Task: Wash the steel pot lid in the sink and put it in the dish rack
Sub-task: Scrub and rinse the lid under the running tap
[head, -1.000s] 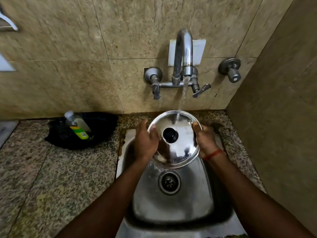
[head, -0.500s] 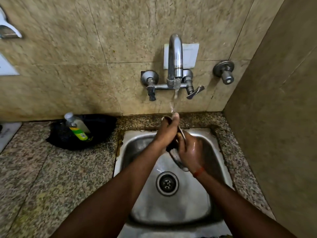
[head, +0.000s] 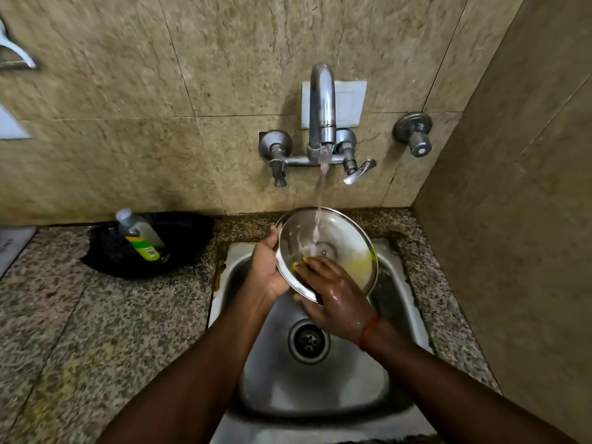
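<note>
I cannot see the knob side of the lid (head: pixel 333 241), and the dish rack is out of frame. My left hand (head: pixel 267 270) grips the lid's left rim; my right hand (head: pixel 336 298) lies flat, fingers spread on the inner face. The lid is tilted over the sink (head: pixel 320 392), under water running from the tap (head: pixel 322 104), showing yellow residue.

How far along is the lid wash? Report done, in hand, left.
Done: little that shows. In hand: left hand holds the steel lid underside up beneath the tap stream; right hand rubs yellow residue. Left: finish rinsing, then rack it; no dish rack in view.
</note>
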